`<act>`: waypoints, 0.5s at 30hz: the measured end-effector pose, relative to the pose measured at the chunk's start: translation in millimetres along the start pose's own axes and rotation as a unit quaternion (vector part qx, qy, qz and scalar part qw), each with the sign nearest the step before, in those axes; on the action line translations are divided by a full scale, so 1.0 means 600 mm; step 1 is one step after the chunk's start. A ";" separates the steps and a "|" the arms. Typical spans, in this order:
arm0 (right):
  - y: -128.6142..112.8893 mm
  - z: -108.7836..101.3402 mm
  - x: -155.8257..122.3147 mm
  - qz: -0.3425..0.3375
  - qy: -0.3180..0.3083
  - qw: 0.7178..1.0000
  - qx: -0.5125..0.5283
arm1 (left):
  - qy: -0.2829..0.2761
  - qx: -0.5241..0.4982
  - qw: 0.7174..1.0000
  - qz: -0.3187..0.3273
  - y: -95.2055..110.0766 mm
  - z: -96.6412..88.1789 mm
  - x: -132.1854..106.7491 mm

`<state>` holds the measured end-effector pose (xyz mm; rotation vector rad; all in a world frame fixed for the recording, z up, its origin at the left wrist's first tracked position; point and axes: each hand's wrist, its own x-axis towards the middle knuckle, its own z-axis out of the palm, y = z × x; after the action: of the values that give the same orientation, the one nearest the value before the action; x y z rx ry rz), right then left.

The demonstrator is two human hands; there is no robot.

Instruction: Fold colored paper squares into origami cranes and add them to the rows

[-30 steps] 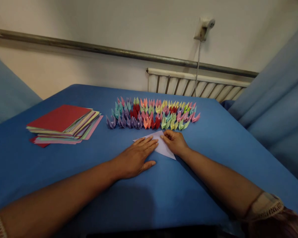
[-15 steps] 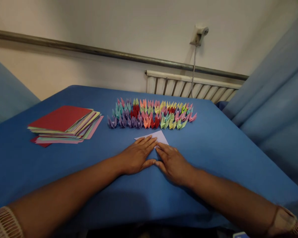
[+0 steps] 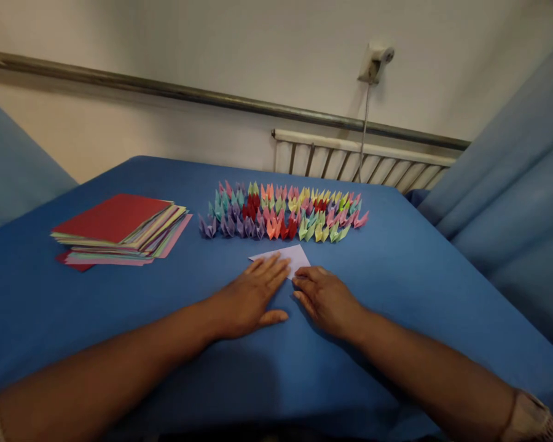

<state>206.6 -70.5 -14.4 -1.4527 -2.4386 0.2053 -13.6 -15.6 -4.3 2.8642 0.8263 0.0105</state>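
Note:
A pale lilac folded paper [image 3: 289, 255] lies on the blue table [image 3: 396, 270], just in front of the rows of coloured paper cranes [image 3: 283, 211]. My left hand [image 3: 251, 296] lies flat with its fingers stretched out over the paper's left part. My right hand [image 3: 325, 298] rests beside it, palm down, with curled fingertips pressing on the paper's near right edge. Most of the paper is hidden under the two hands; only its far corner shows.
A stack of coloured square sheets [image 3: 120, 230], red on top, sits at the left of the table. Blue fabric [image 3: 511, 184] hangs at the right. A radiator [image 3: 359, 161] and a rail [image 3: 166, 92] run along the wall behind.
My right hand has come back from the paper's far tip to its near right edge. The visible paper has shrunk to a small far corner. My left hand stays flat.

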 end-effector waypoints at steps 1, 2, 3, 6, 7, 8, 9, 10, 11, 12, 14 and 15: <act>0.000 -0.004 0.001 -0.001 -0.003 1.000 -0.006 | -0.012 -0.013 1.000 0.020 0.005 0.000 0.001; 0.000 -0.009 0.000 -0.002 -0.007 1.000 -0.014 | -0.024 -0.022 0.999 0.028 0.008 0.000 0.002; 0.000 -0.014 -0.001 -0.002 -0.014 1.000 -0.025 | -0.032 -0.026 0.999 0.027 0.008 0.000 0.001; 0.002 -0.034 -0.016 0.000 -0.056 0.995 -0.077 | -0.034 -0.023 0.999 -0.008 -0.002 -0.003 -0.005; 0.002 -0.040 -0.023 0.003 -0.072 0.992 -0.101 | -0.032 -0.021 0.999 -0.021 -0.006 -0.005 -0.007; 0.003 -0.045 -0.030 0.012 -0.086 0.988 -0.124 | -0.030 -0.019 0.999 -0.033 -0.010 -0.006 -0.010; 0.003 -0.050 -0.037 0.021 -0.096 0.985 -0.145 | -0.029 -0.018 0.998 -0.043 -0.012 -0.007 -0.012; 0.003 -0.053 -0.042 0.027 -0.101 0.982 -0.158 | -0.030 -0.016 0.998 -0.051 -0.014 -0.008 -0.013; 0.002 -0.056 -0.046 0.032 -0.106 0.980 -0.168 | -0.033 -0.013 0.998 -0.055 -0.014 -0.009 -0.014; 0.001 -0.057 -0.048 0.037 -0.108 0.978 -0.172 | -0.037 -0.009 0.998 -0.057 -0.014 -0.010 -0.014; -0.001 -0.059 -0.046 0.052 -0.101 0.978 -0.173 | -0.042 -0.002 0.998 -0.056 -0.013 -0.009 -0.013; -0.002 -0.058 -0.042 0.062 -0.089 0.979 -0.172 | -0.042 0.001 0.998 -0.053 -0.013 -0.009 -0.012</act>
<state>228.0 -94.4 14.4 -1.8030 -2.6268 -0.0707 -24.1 -11.9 -0.2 2.7962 0.9588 -0.1233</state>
